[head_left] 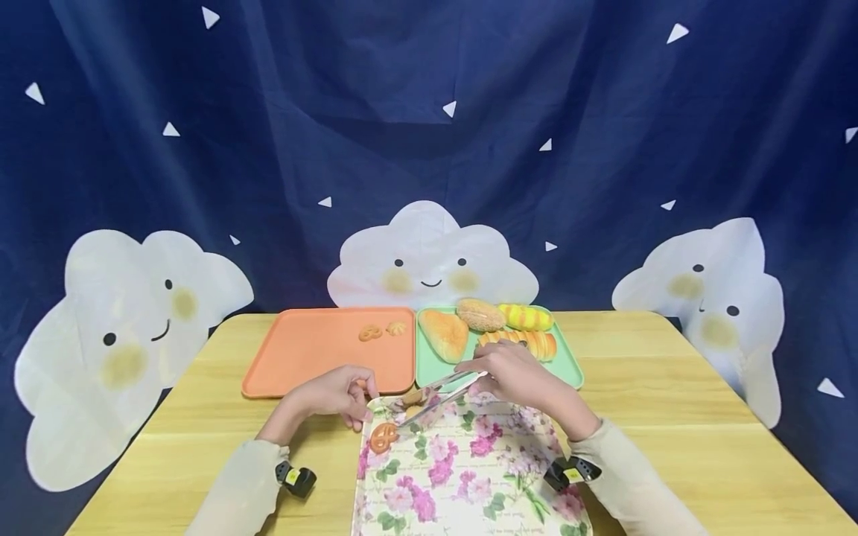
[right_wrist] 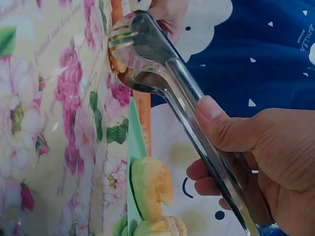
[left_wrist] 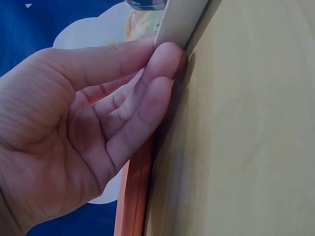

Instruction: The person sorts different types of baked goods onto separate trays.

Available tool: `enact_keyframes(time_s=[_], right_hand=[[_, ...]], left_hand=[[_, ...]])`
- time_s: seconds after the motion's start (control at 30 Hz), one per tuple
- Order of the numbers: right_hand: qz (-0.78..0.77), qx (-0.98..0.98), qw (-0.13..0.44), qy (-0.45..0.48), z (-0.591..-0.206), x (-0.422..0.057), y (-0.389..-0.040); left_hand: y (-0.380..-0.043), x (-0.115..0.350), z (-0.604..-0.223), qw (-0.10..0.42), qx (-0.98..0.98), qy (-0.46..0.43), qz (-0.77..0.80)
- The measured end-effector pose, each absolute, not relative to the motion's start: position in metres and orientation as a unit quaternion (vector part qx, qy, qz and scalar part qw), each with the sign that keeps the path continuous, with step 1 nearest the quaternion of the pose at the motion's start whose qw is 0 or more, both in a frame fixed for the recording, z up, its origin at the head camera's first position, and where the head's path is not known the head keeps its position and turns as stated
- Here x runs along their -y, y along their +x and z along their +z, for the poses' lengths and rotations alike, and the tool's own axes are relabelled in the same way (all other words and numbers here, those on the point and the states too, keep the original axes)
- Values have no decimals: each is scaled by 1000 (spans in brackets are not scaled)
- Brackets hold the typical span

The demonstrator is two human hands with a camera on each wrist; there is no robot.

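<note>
My left hand pinches the upper left corner of a flower-patterned tray, thumb on top and fingers below in the left wrist view. Metal tongs are in my right hand, thumb on one side and fingers on the other. Their tips reach down to the tray's left part, beside a brown toy pretzel. In the right wrist view the tips stand around or against an orange-brown piece; whether they grip it I cannot tell. Other small brown biscuits lie near the tray's far edge, partly behind the tongs.
An orange tray at the back left bears a small pretzel and a shell-shaped biscuit. Beside it, a green tray holds several toy breads, among them a triangular bun. The wooden table reaches back to a blue curtain.
</note>
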State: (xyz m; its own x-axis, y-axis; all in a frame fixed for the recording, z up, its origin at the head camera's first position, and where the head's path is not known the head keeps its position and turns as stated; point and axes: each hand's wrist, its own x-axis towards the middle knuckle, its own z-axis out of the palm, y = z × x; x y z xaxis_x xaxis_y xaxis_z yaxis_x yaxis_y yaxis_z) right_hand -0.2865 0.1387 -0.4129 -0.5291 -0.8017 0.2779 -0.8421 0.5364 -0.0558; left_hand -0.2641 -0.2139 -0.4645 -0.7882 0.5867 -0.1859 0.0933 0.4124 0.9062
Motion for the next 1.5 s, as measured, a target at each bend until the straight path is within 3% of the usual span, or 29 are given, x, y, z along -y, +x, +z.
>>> enact_keyframes(time_s=[0.53, 0.83, 1.5], right_hand=[[81, 865, 144, 474, -409, -142, -281], [83, 847, 202, 485, -404, -141, -275], [90, 868, 315, 373, -399, -109, -288]], left_hand=[[-264, 211, -466, 248, -799, 222, 500], [-264, 211, -467, 244, -806, 220, 492], [-264, 216, -468, 249, -798, 218, 503]])
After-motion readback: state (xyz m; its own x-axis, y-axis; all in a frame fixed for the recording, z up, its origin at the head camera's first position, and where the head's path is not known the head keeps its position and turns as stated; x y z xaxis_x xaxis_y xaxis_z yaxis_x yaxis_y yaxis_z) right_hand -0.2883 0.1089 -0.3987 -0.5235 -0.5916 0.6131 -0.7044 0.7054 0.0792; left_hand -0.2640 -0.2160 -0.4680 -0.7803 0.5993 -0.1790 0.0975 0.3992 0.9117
